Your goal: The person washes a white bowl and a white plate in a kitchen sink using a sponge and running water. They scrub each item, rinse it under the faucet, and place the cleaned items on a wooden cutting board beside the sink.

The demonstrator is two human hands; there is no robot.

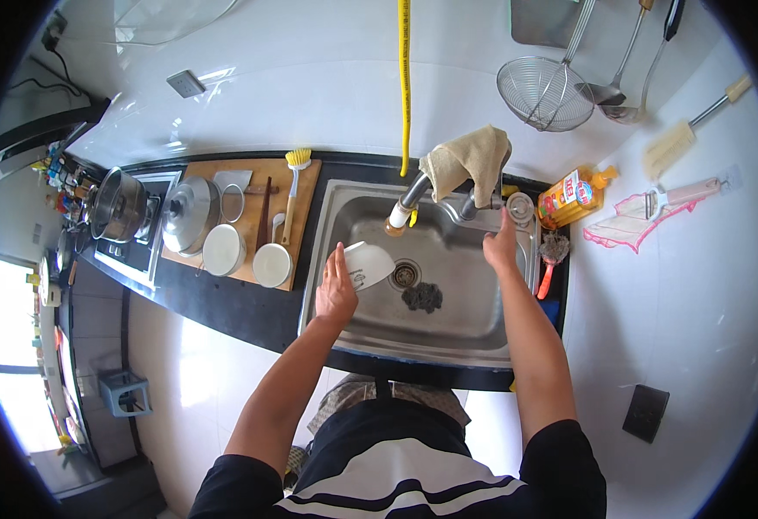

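Observation:
My left hand holds a white bowl tilted on its side over the left part of the stainless steel sink. Dark printing shows on the bowl's outer wall. My right hand is at the sink's back right, its index finger stretched up to the faucet's lever; whether it presses or grips the lever is hidden. A beige cloth drapes over the faucet, whose spout points down into the basin. A dark scouring pad lies beside the drain.
Left of the sink, a wooden cutting board carries white bowls, a lidded pot, chopsticks and a yellow-bristled brush. A detergent bottle and a red-handled scrubber stand right. A wire strainer hangs behind.

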